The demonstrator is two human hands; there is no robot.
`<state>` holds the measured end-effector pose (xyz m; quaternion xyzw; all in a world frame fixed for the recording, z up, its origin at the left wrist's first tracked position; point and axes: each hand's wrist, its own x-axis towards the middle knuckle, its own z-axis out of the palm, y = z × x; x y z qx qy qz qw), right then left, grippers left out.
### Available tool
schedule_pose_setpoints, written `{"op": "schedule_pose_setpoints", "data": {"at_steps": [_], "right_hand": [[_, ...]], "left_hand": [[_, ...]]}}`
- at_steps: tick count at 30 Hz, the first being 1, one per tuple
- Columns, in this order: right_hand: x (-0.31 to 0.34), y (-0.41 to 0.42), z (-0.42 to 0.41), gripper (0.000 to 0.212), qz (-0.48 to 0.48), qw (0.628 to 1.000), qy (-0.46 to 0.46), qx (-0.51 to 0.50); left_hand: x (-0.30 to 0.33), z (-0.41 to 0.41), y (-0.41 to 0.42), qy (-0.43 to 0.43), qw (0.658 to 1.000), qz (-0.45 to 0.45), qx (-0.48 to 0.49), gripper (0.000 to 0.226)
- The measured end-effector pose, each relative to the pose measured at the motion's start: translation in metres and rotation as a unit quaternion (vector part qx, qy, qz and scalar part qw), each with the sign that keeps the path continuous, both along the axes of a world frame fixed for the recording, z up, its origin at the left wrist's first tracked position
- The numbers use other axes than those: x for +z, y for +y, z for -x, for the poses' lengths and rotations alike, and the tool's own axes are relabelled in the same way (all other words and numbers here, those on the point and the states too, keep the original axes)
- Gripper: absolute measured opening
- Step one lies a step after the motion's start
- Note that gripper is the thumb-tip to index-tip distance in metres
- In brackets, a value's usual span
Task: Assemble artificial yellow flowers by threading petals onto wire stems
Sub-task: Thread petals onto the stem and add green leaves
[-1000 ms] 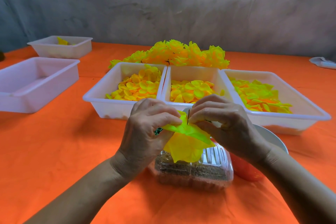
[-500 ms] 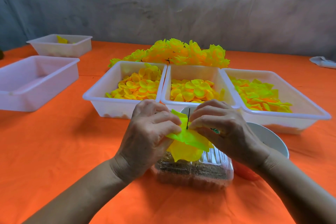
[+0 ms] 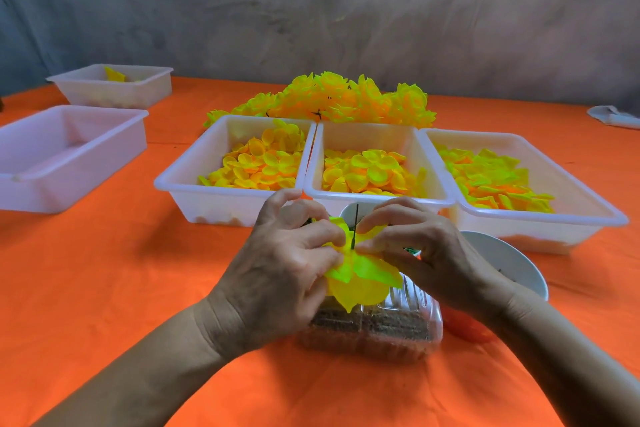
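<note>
While both hands work just above the clear box (image 3: pixel 377 322), the petal (image 3: pixel 360 282) hangs between them, already pierced by the thin dark wire (image 3: pixel 355 227) that stands up through its middle. The left hand (image 3: pixel 277 274) pinches the petal's left edge with curled fingers, and the right hand (image 3: pixel 419 253) pinches it on the right, its fingertips just beside the wire.

I judge the petal to be very light, thin and soft; it bends and folds under the fingers, so it can tear at the hole if pulled hard. It is better to hold it close to the centre, on both sides of the wire, and to slide it down gently. The wire looks stiff but fine, and it may bend if pushed from the side.

Compared with the earlier frames, more of the wire shows above the petal, so the petal seems to sit lower on it. The hands have stayed in nearly the same place above the box.

Right of the box, a white bowl (image 3: pixel 519 263) is partly hidden by the right wrist. Behind the box stand three trays (image 3: pixel 377 198) full of loose yellow petals, and further left two more trays (image 3: pixel 69 156). Behind the three trays lies a heap of finished flowers (image 3: pixel 346 97).
</note>
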<state>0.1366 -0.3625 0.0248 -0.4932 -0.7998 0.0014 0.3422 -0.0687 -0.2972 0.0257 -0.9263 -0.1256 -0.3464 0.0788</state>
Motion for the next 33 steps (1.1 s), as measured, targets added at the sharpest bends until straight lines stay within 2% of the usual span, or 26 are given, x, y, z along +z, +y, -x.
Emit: {"op": "schedule_pose_setpoints", "data": {"at_steps": [3,6,9,11,14,17,20,23,25,28,30,33], "right_hand": [[0.000,-0.003,0.000,0.019,0.024,0.999,0.025,-0.010],[0.000,-0.006,0.000,0.023,0.042,0.997,0.057,-0.016],[0.000,-0.008,0.002,0.022,0.045,0.997,0.067,-0.019],[0.000,-0.007,0.003,0.021,0.043,0.997,0.067,-0.019],[0.002,-0.006,0.000,0.025,0.068,0.993,0.092,-0.019],[0.004,-0.007,-0.006,0.026,0.109,0.984,0.139,-0.014],[0.010,-0.008,-0.022,0.021,0.137,0.959,0.248,-0.020],[0.012,0.010,-0.060,0.021,0.079,0.941,0.285,-0.167],[0.010,0.026,-0.095,0.024,0.054,0.911,0.279,-0.298],[0.000,0.043,-0.143,0.029,0.128,0.860,0.215,-0.444],[-0.008,0.051,-0.160,0.033,0.187,0.835,0.197,-0.479],[-0.014,0.065,-0.168,0.037,0.236,0.829,0.173,-0.477]], "left_hand": [[0.004,0.002,-0.005,-0.005,0.996,0.093,-0.009,0.023],[0.004,-0.005,-0.009,-0.071,0.972,0.222,0.013,0.036],[-0.001,-0.018,-0.010,-0.156,0.940,0.302,0.032,0.029],[-0.003,-0.022,-0.009,-0.202,0.902,0.379,0.041,0.017],[-0.008,-0.025,-0.006,-0.208,0.866,0.453,0.045,0.016],[-0.009,-0.027,-0.003,-0.188,0.857,0.478,0.032,0.012],[-0.006,-0.028,-0.001,-0.175,0.861,0.477,0.025,0.012],[-0.002,-0.030,0.001,-0.161,0.878,0.450,0.024,0.014],[0.001,-0.030,0.001,-0.153,0.886,0.438,0.018,0.016],[0.002,-0.030,0.003,-0.143,0.889,0.435,0.009,0.018],[0.002,-0.030,0.004,-0.141,0.886,0.443,0.003,0.017],[0.001,-0.030,0.005,-0.143,0.883,0.446,-0.010,0.017]]}}
